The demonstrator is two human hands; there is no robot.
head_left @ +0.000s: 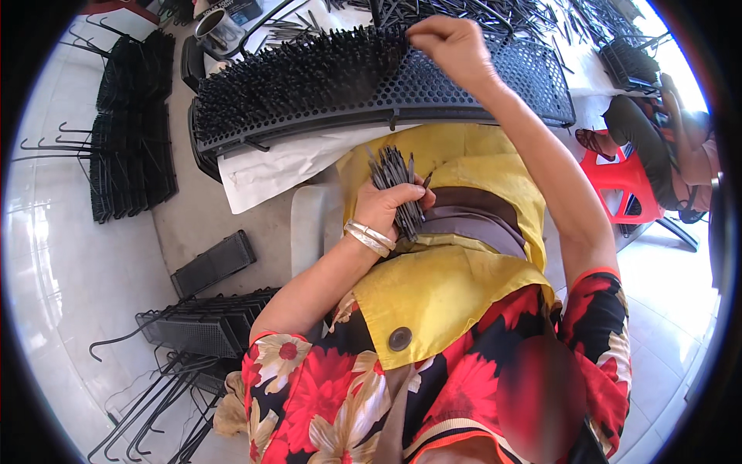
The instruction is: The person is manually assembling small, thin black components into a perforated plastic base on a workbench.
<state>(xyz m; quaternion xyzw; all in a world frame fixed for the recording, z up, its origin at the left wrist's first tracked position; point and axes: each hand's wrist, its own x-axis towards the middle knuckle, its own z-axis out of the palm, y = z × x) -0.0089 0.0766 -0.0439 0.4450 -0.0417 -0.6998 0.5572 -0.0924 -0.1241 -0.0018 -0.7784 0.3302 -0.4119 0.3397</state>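
Note:
My left hand [386, 205], with bracelets on its wrist, is closed around a bundle of thin dark pointed sticks [396, 168] above the yellow apron on my lap. The sticks stand upright and fan a little at the top. My right hand [457, 52] reaches to the far edge of a black perforated rack [502, 81], its fingertips pinched together over the holes. What that pinch holds, if anything, is too small to make out. Dense rows of upright dark sticks [286, 85] fill the rack's left and middle; bare holes show at its right.
Loose dark sticks [533, 15] lie heaped behind the rack, near a metal mug [219, 32]. Stacked black racks with hooked rods [131, 162] stand at the left, more racks [197, 329] at the lower left. Another person sits on a red stool [621, 185] at the right.

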